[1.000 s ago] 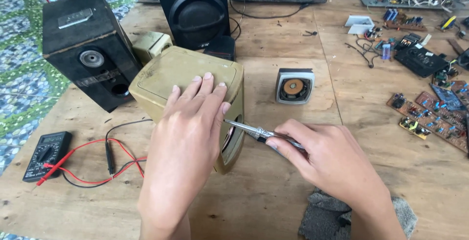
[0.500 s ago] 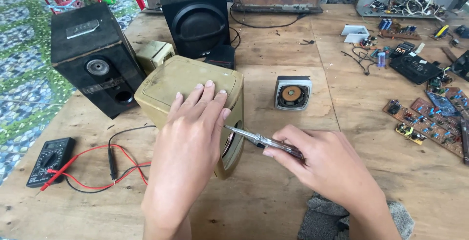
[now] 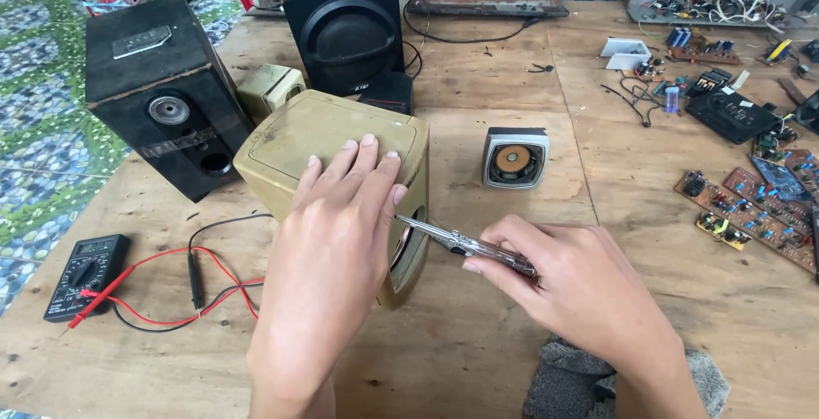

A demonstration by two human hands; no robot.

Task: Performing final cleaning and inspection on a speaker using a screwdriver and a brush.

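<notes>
A beige speaker box (image 3: 294,142) lies on the wooden table (image 3: 512,240), its round driver opening facing right. My left hand (image 3: 328,248) rests flat on its top, fingers spread toward the far side. My right hand (image 3: 567,287) grips a screwdriver (image 3: 465,244) with a clear handle and metal shaft. The shaft's tip points left and meets the speaker's front face by my left thumb.
A black speaker cabinet (image 3: 162,95) stands at left, a black subwoofer (image 3: 341,22) behind, a small grey speaker (image 3: 514,157) to the right. A multimeter (image 3: 85,274) with red and black leads lies front left. Circuit boards (image 3: 751,206) crowd the right edge; grey cloth (image 3: 567,381) lies near me.
The view has shifted slightly, so everything sits a little further right and lower. Both hands hold their places on the beige speaker, the screwdriver tip still at its front face.
</notes>
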